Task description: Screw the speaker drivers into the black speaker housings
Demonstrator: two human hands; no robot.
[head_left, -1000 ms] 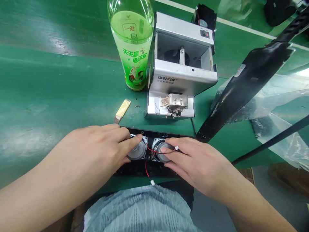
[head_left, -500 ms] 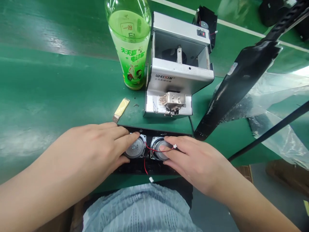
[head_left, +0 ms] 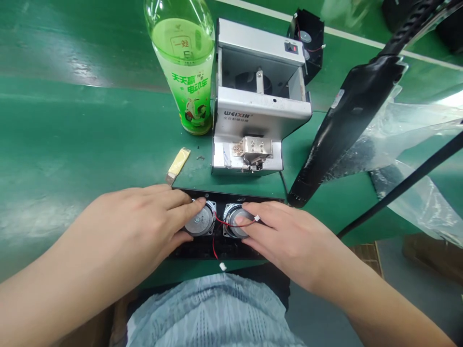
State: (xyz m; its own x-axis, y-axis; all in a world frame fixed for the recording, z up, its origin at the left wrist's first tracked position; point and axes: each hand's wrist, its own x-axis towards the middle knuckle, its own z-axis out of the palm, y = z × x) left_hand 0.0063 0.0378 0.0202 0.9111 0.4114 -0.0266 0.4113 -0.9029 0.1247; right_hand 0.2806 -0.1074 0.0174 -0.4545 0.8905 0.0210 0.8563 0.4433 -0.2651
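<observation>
Green workbench mat [head_left: 72, 144] stretches across the left of the frame, and all the action sits at its near edge, lower middle, where a black panel [head_left: 226, 249] lies with two round speakers side by side on it. The left hand [head_left: 126, 231] is down on the left speaker [head_left: 199, 221], fingertips [head_left: 195, 205] reaching over the rim, while the right hand [head_left: 289, 241] covers the right speaker [head_left: 235, 221] the same way, fingers [head_left: 253, 208] lying across its top. Neither hand is clamped: both are open, fingers slightly spread, bearing down from above, which looks like a way of keeping the speakers seated and steady. A thin red wire [head_left: 231, 224] loops between the pair, tucked under the right fingers, and a second red lead drops toward a small white plug [head_left: 223, 266] hanging off the panel's near side. Just beyond the panel, upper middle, a silver Weixin screw feeder [head_left: 260, 106] sits within easy reach, its front lip facing the hands. Left of it stands a green drink bottle [head_left: 183, 72], with a yellow strip [head_left: 178, 163] lying nearby. Over at upper right, a long black bar [head_left: 347, 130] leans across a clear plastic bag [head_left: 415, 135], kept out to the side, away from the hands.
</observation>
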